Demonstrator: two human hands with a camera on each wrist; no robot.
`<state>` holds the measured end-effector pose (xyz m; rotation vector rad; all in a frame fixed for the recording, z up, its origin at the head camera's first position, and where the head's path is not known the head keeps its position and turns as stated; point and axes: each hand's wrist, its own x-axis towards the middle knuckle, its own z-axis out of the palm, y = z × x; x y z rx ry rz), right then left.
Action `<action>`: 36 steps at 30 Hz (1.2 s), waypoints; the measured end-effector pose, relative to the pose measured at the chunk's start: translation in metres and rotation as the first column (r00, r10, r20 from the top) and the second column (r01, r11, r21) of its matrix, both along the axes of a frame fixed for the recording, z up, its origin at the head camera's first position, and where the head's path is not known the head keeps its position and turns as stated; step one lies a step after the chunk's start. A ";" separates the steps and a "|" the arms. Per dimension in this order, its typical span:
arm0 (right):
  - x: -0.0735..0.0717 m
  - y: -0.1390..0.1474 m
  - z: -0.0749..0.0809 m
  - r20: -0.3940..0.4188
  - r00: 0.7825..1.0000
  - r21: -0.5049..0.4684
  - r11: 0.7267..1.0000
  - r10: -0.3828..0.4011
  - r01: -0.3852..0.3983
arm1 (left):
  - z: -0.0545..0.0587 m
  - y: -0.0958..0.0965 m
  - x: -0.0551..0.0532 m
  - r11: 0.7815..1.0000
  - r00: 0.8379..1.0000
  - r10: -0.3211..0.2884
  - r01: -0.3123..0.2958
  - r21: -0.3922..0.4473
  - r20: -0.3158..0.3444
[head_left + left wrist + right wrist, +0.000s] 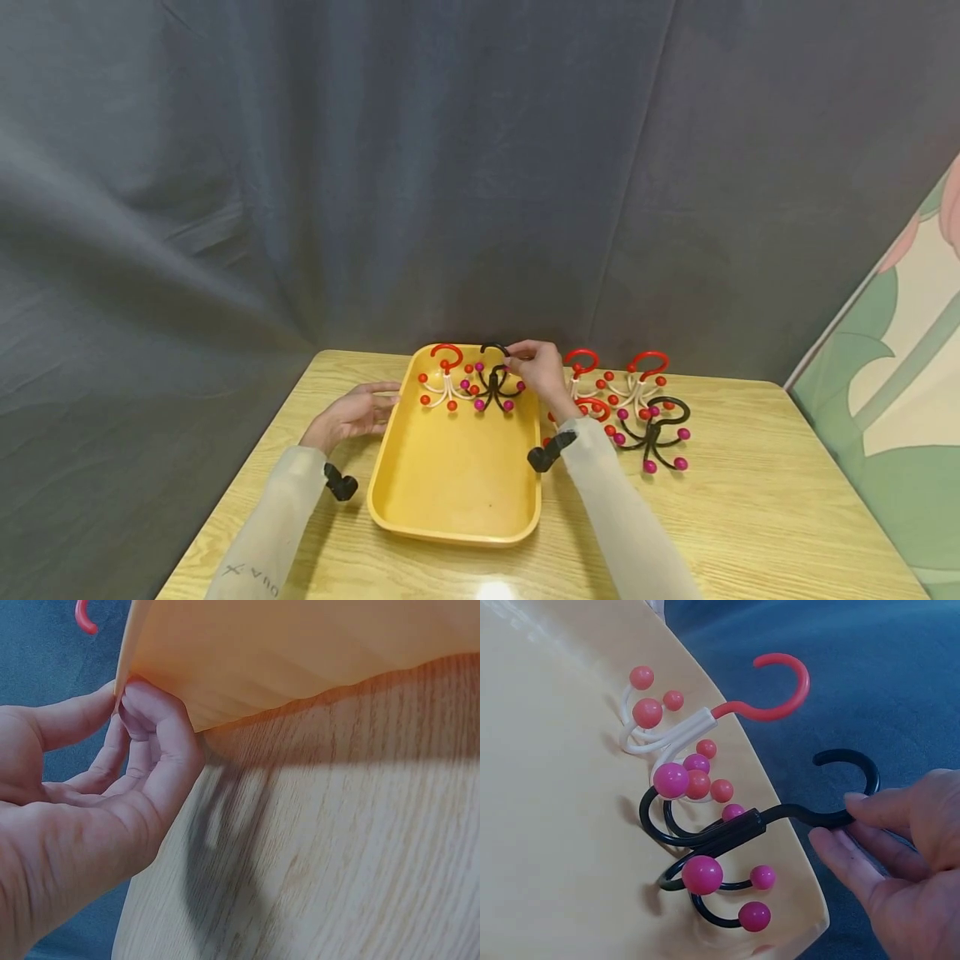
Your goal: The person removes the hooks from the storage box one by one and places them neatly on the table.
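A yellow tray [457, 475] lies on the table, and my left hand [352, 417] pinches its left rim between thumb and fingers, as the left wrist view shows. At the tray's far right corner my right hand [538, 367] holds a black multi-arm hook [735, 829] with magenta ball tips, pinching its curved top. The arms of that hook are inside the tray. Just left of it in the tray is a white multi-arm hook [697, 724] with a red curved top and red balls. The two hooks' arms overlap in the right wrist view.
Right of the tray several more hooks lie on the wooden table [750, 500], among them a black one [654, 433] and a white-and-red one [637, 387]. My right forearm partly covers others. A dark curtain [465, 167] hangs behind the table; a patterned panel [900, 375] stands at right.
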<state>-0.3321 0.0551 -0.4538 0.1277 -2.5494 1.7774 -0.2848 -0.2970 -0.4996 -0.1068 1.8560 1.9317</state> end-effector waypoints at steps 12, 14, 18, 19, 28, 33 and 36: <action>-0.001 0.000 -0.006 -0.037 0.999 0.014 1.000 -0.018 0.018 | 0.000 0.000 0.000 1.000 1.000 0.006 -0.006 -0.006 0.006; 0.000 0.000 -0.007 -0.038 0.999 0.012 1.000 -0.019 0.019 | 0.000 0.000 0.000 1.000 1.000 0.005 -0.005 -0.007 0.006; -0.001 -0.001 -0.009 -0.061 0.998 0.013 1.000 -0.018 0.019 | 0.001 0.000 0.001 1.000 1.000 0.010 -0.010 -0.002 0.010; 0.000 -0.001 -0.009 -0.069 0.997 0.014 1.000 -0.020 0.021 | 0.001 0.000 0.001 1.000 1.000 0.011 -0.011 -0.002 0.011; 0.000 -0.002 -0.008 -0.107 0.994 0.027 0.999 -0.014 0.017 | 0.002 0.001 0.001 1.000 1.000 0.013 -0.013 -0.009 0.004; 0.001 -0.002 -0.005 -0.111 0.994 0.038 0.999 -0.019 0.024 | 0.001 0.001 0.001 1.000 1.000 0.017 -0.017 0.003 0.016; 0.001 -0.003 -0.003 -0.128 0.991 0.050 0.998 -0.027 0.033 | 0.000 0.001 0.001 1.000 1.000 0.016 -0.016 0.005 0.013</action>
